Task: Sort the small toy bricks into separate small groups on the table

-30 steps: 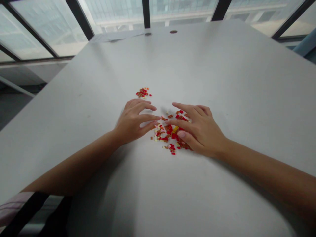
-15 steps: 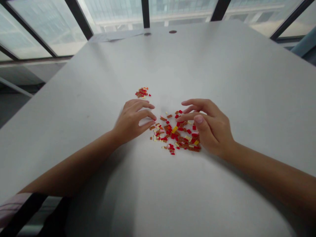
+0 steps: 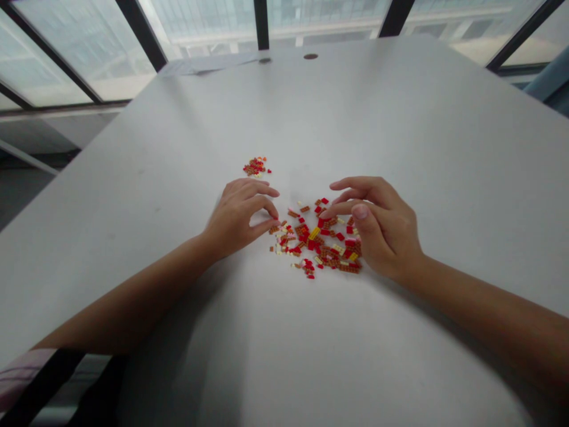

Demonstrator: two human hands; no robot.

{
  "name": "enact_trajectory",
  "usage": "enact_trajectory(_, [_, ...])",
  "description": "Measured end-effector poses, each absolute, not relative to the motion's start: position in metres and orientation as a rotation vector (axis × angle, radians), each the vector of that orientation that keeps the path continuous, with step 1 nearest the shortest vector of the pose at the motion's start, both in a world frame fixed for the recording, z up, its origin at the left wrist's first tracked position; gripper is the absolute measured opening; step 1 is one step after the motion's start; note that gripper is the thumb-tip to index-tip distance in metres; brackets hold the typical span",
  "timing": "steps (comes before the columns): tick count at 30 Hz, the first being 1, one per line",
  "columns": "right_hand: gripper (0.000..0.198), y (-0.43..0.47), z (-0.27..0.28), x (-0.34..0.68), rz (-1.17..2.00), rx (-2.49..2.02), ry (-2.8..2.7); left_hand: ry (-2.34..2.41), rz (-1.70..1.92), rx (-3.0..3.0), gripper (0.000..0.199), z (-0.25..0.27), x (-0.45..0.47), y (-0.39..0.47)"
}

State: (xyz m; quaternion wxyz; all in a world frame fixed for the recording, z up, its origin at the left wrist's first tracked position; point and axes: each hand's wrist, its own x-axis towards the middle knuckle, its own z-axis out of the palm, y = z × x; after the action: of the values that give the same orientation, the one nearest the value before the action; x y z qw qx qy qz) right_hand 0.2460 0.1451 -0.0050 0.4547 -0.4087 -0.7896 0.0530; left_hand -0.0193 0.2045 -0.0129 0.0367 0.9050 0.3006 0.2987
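Small building bricks in red, brown, cream and yellow lie in a loose pile (image 3: 331,255) on the white table (image 3: 284,356). At the pile's left edge is my left hand (image 3: 242,213), its thumb and forefinger tips pressed together. Whatever they may hold is too small to make out. Over the right side hovers my right hand (image 3: 382,225), fingers apart and curved, with nothing visible in them. Its forefinger tip is close to some red bricks, and part of the pile is hidden beneath this hand. A yellow brick (image 3: 315,233) rests near the middle.
Beyond my left hand sits a smaller heap of tiny red and brown pieces (image 3: 255,166). At the table's far edge are a sheet of paper (image 3: 208,65) and two round dark spots (image 3: 310,56). Dark-framed windows (image 3: 213,24) stand behind.
My left thumb and forefinger have closed together at the pile's edge. My right hand has shifted slightly to the right, fingers still apart.
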Motion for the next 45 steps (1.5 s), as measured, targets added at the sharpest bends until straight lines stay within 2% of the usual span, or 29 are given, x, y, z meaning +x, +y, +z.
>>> enact_trajectory(16, [0.044,0.1465,-0.005,0.2456,0.187,-0.945,-1.921,0.865,0.932,2.862,0.014,-0.019,-0.0215,0.2067])
enact_trajectory(20, [0.041,0.147,-0.0063,0.2474,0.132,-0.93,-1.936,0.86,1.037,2.821,0.008,-0.0161,-0.0189,0.2048])
enact_trajectory(24, [0.039,0.1483,-0.0079,0.2503,0.058,-0.929,-2.066,0.803,1.066,2.848,0.011,-0.0131,-0.0174,0.2022])
enact_trajectory(32, [0.05,0.1483,-0.0121,0.2483,-0.115,-1.006,-2.303,0.673,1.037,2.984,0.012,-0.0134,-0.0174,0.2016])
enact_trajectory(36, [0.048,0.147,-0.0123,0.2455,-0.152,-1.064,-2.392,0.73,1.047,2.985,0.011,-0.0135,-0.0174,0.2014])
enact_trajectory(45, [0.047,0.1497,-0.0093,0.2548,-0.175,-1.09,-2.32,0.636,1.03,3.022,0.012,-0.0119,-0.0162,0.1977])
